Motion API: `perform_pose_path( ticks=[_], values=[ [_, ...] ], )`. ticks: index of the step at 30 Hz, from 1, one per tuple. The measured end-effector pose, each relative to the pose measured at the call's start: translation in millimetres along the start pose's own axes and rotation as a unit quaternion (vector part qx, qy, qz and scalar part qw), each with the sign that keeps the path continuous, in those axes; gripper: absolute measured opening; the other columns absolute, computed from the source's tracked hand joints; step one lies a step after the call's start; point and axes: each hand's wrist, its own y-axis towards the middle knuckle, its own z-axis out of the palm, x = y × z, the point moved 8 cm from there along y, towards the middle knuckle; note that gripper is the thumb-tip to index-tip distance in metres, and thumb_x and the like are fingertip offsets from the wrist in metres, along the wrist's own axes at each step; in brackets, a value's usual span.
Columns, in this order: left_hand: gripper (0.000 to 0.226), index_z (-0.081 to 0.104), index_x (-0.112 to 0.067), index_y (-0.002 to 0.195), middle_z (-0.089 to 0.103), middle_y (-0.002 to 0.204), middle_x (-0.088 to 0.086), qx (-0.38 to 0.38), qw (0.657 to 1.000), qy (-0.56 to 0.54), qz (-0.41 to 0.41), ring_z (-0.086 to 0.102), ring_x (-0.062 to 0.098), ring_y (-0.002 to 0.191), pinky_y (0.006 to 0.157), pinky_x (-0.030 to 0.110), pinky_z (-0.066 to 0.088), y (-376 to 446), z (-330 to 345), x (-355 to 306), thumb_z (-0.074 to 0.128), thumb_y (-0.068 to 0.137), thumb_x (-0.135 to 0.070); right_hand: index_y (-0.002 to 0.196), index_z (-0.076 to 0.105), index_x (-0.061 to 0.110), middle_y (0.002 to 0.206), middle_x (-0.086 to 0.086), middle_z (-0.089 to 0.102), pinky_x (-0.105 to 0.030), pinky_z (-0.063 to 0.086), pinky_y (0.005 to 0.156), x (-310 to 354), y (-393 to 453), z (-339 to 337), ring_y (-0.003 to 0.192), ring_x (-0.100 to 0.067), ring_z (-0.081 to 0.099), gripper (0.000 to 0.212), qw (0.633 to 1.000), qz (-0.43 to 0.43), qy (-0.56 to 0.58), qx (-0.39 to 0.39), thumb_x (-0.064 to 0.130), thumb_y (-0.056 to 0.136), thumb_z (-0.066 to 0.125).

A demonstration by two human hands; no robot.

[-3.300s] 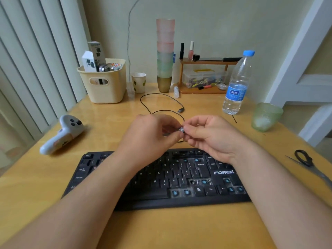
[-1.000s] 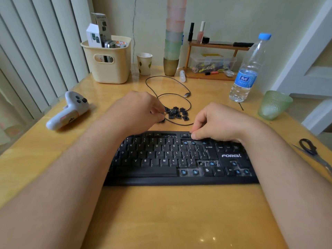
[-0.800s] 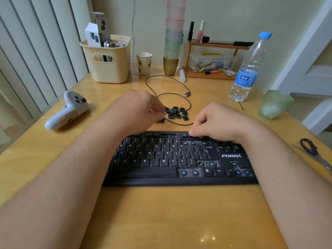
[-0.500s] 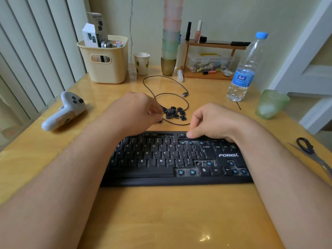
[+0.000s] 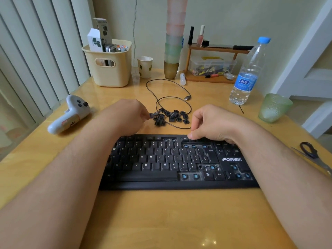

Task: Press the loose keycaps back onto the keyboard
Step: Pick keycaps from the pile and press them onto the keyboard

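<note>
Wooden desk point(image 5: 161, 212) | L hand point(image 5: 125, 115) pinches keycap point(image 5: 152, 115) by loose keycaps point(image 5: 172, 116) | R hand point(image 5: 213, 123) curled (thumb pressing top row) on keyboard point(image 5: 161, 182)

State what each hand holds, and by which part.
Left hand: a loose keycap, pinched at its near edge. Right hand: nothing visible; fingertip presses keyboard.

Since 3.3 s ago both hands have parted and come down. The left hand point(image 5: 125, 116) now pinches a keycap point(image 5: 152, 115) at the edge of the loose keycaps point(image 5: 172, 115), while the right hand point(image 5: 213, 123) presses its thumb on the keyboard point(image 5: 179, 159) top row.
</note>
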Motion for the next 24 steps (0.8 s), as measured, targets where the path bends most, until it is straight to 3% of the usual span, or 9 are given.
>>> perform_pose_path(
  ticks=[5,10,12,16,24],
  values=[
    [0.036,0.072,-0.028,0.126,0.072,0.124,-0.006,0.020,1.000,-0.008,-0.020,0.061,0.016,0.118,0.102,0.031,0.046,0,-2,12,0.053,0.102,-0.008,0.095,0.076,0.030,0.089,0.018,0.065,-0.016,0.039,0.066,56,19,-4,0.086,-0.005,0.061,0.010,0.986,-0.125,-0.085,-0.071,0.021,0.090,0.075],
    [0.038,0.073,-0.029,0.125,0.072,0.123,-0.005,0.015,1.000,-0.011,-0.013,0.062,0.018,0.117,0.099,0.032,0.050,-1,-2,11,0.053,0.100,-0.009,0.122,0.072,0.035,0.120,0.009,0.069,-0.032,0.051,0.092,93,44,33,0.109,-0.014,0.062,0.035,0.965,-0.191,-0.178,-0.021,0.042,0.088,0.077],
    [0.039,0.073,-0.030,0.124,0.073,0.123,-0.006,0.014,1.000,-0.016,-0.012,0.062,0.017,0.117,0.098,0.031,0.051,0,-1,12,0.052,0.099,-0.008,0.127,0.070,0.033,0.124,0.005,0.067,-0.032,0.050,0.090,96,49,43,0.106,-0.016,0.058,0.044,0.959,-0.184,-0.213,-0.011,0.048,0.087,0.077],
    [0.041,0.074,-0.033,0.120,0.073,0.120,-0.009,0.010,1.000,-0.024,-0.012,0.063,0.016,0.116,0.101,0.038,0.054,1,1,11,0.051,0.098,-0.008,0.119,0.070,0.034,0.116,0.005,0.065,-0.034,0.048,0.083,88,61,43,0.104,-0.020,0.056,0.043,0.963,-0.161,-0.213,-0.036,0.050,0.081,0.082],
    [0.039,0.074,-0.038,0.118,0.072,0.118,-0.011,0.009,1.000,-0.026,-0.008,0.061,0.014,0.106,0.096,0.036,0.054,4,3,9,0.053,0.099,-0.013,0.102,0.074,0.037,0.097,0.011,0.058,-0.030,0.039,0.075,83,59,45,0.094,-0.016,0.054,0.011,0.957,-0.195,-0.211,-0.036,0.041,0.092,0.073]
  ],
)
